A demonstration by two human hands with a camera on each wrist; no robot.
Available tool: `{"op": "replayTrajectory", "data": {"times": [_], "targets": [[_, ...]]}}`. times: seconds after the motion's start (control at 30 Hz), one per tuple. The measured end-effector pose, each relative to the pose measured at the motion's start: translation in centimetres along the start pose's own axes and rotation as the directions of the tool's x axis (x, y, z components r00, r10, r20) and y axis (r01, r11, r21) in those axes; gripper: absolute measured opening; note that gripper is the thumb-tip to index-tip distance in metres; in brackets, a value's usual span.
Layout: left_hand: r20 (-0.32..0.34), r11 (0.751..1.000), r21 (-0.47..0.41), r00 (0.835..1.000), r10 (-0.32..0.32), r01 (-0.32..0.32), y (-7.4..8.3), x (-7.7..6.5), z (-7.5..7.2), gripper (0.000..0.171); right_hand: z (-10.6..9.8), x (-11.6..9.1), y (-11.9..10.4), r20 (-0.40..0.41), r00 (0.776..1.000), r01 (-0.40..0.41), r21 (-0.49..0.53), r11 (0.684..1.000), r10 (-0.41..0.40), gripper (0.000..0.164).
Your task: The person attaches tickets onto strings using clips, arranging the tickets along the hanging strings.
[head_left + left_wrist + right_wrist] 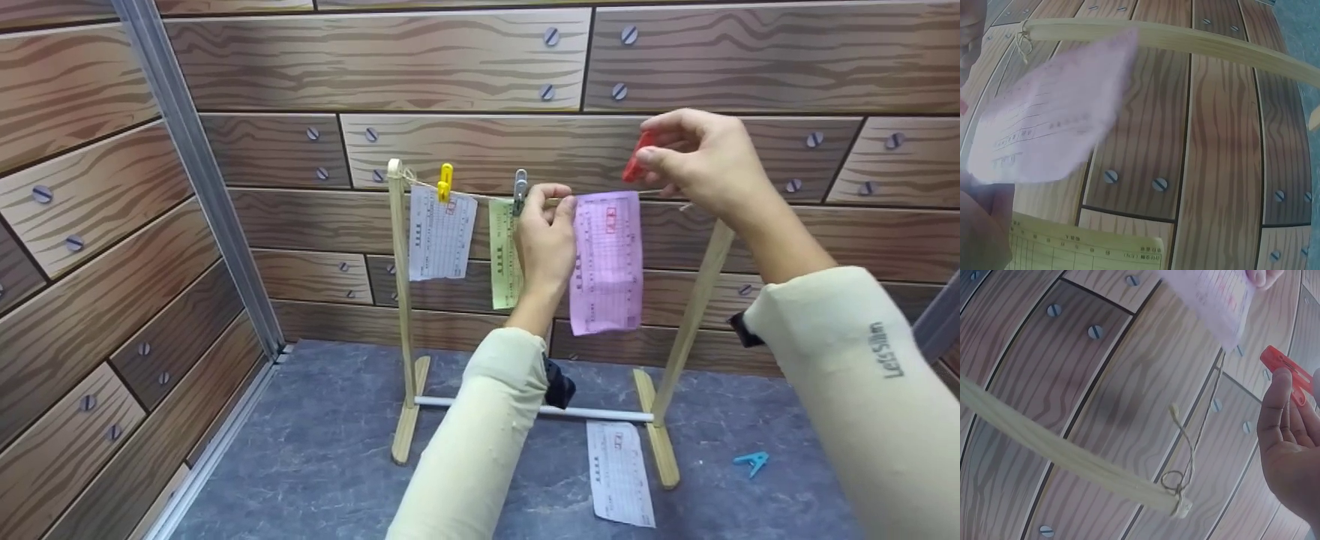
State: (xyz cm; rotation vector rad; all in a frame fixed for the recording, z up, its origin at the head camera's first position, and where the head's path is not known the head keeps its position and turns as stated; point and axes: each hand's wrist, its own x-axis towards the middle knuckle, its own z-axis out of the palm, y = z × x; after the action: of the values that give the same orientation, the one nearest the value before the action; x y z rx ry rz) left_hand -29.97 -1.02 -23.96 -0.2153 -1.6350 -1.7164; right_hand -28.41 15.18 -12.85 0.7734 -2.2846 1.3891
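A pink printed slip (606,262) hangs at the string, its upper left corner pinched by my left hand (547,236). My right hand (705,161) holds a red clothespin (637,157) between thumb and fingers, above and right of the slip's top edge. In the right wrist view the red clothespin (1289,374) is apart from the pink slip (1213,304). Left of my left hand, a grey clothespin (520,191) holds a green slip (505,255), partly hidden by that hand. A yellow clothespin (445,182) fastens a white slip (441,234) farther left.
The string runs between two wooden posts (403,300) joined low down by a white bar (600,413). Another white slip (621,474) lies on the grey floor surface by the right foot. A blue clothespin (752,463) lies farther right. Wood-patterned walls stand behind and at left.
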Motion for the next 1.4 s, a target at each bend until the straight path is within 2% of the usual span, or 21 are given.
{"op": "replayTrajectory", "data": {"times": [0.1, 0.17, 0.3, 0.37, 0.47, 0.57, 0.67, 0.73, 0.93, 1.07, 1.23, 1.33, 1.4], "targets": [[-0.009, 1.0, 0.015, 1.0, -0.022, 0.022, 0.1, 0.1, 0.2, 0.022, 0.3, 0.0, 0.0, 0.01, 1.0, -0.003, 0.009, 1.0, 0.003, 0.03], [-0.015, 0.998, 0.058, 0.999, -0.035, 0.036, 0.1, 0.2, 0.3, 0.025, 0.5, 0.0, 0.1, 0.017, 1.0, -0.004, 0.005, 1.0, 0.004, 0.029], [-0.039, 0.978, 0.203, 0.998, -0.039, 0.046, 0.0, 0.2, 0.3, 0.013, 0.9, 0.0, 0.1, 0.025, 1.0, -0.01, -0.001, 1.0, 0.01, 0.029], [-0.045, 0.972, 0.233, 0.998, -0.032, 0.042, 0.0, 0.2, 0.3, 0.007, 1.1, 0.0, 0.1, 0.029, 1.0, -0.009, -0.015, 1.0, 0.01, 0.029], [-0.025, 0.976, 0.215, 0.999, -0.028, 0.033, -0.2, 0.2, 0.3, 0.006, 1.5, 0.1, 0.0, 0.036, 0.999, -0.018, -0.021, 1.0, 0.019, 0.031], [0.019, 0.986, 0.165, 0.999, -0.041, 0.037, -0.2, 0.1, 0.3, 0.007, 2.0, 0.2, 0.0, 0.044, 0.998, -0.038, -0.015, 0.999, 0.038, 0.032], [0.061, 0.987, 0.151, 0.997, -0.055, 0.045, -0.2, -0.1, 0.4, 0.007, 2.6, 0.3, 0.1, 0.038, 0.998, -0.042, -0.041, 0.998, 0.044, 0.028], [0.083, 0.986, 0.162, 0.995, -0.052, 0.038, -0.2, -0.1, 0.5, 0.007, 3.0, 0.4, 0.3, 0.012, 1.0, -0.026, -0.087, 0.996, 0.027, 0.023], [0.109, 0.972, 0.235, 0.994, -0.031, 0.005, -0.2, -0.3, 0.5, 0.006, 4.4, 0.5, 1.0, -0.085, 0.991, 0.08, -0.24, 0.967, -0.103, 0.006], [0.117, 0.973, 0.231, 0.992, -0.036, 0.007, 0.1, -0.3, 0.6, 0.005, 4.9, 0.4, 1.6, -0.075, 0.993, 0.067, -0.282, 0.957, -0.091, 0.006], [0.137, 0.968, 0.251, 0.99, -0.042, 0.006, 0.0, -0.4, 0.5, 0.005, 4.5, 0.1, 2.1, 0.024, 0.999, -0.014, -0.264, 0.964, 0.021, 0.02], [0.145, 0.968, 0.25, 0.989, -0.039, 0.001, -0.3, -0.4, 0.3, 0.005, 4.2, -0.2, 2.2, 0.102, 0.991, -0.061, -0.199, 0.978, 0.083, 0.038], [0.15, 0.973, 0.23, 0.988, -0.03, -0.006, -0.6, -0.4, 0.1, 0.007, 4.0, -0.5, 2.3, 0.116, 0.988, -0.084, -0.152, 0.985, 0.102, 0.048]]}}
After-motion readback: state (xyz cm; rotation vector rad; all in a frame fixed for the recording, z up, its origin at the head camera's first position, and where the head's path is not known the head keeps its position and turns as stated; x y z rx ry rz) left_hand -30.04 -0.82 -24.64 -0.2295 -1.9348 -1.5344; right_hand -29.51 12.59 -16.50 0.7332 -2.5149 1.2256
